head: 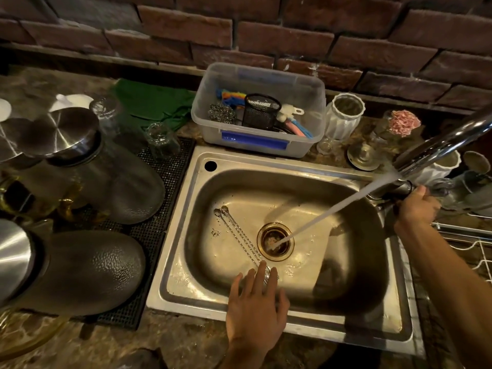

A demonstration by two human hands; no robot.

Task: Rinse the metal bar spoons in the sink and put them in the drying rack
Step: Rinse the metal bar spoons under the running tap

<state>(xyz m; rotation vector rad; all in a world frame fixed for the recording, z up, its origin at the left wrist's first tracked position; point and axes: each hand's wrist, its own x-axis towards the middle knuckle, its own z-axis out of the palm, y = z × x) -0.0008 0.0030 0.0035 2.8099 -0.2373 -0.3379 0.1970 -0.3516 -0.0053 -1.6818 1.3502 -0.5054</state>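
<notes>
- Beside the drain point(275, 241), on the sink point(314, 319) floor, your bar spoons point(239, 233) lie together, bowls pointing to the far left corner, handle ends under your left hand point(256, 304).
- Your left hand reaches down with fingers spread and straight, just touching those handle ends, gripping nothing yet.
- Your right hand point(416, 206) curls round the tap lever; water point(332, 209) runs into the drain.
- Expect thin, stiff, light, wet steel: pinch the twisted stems together, where they likely slip least.
</notes>
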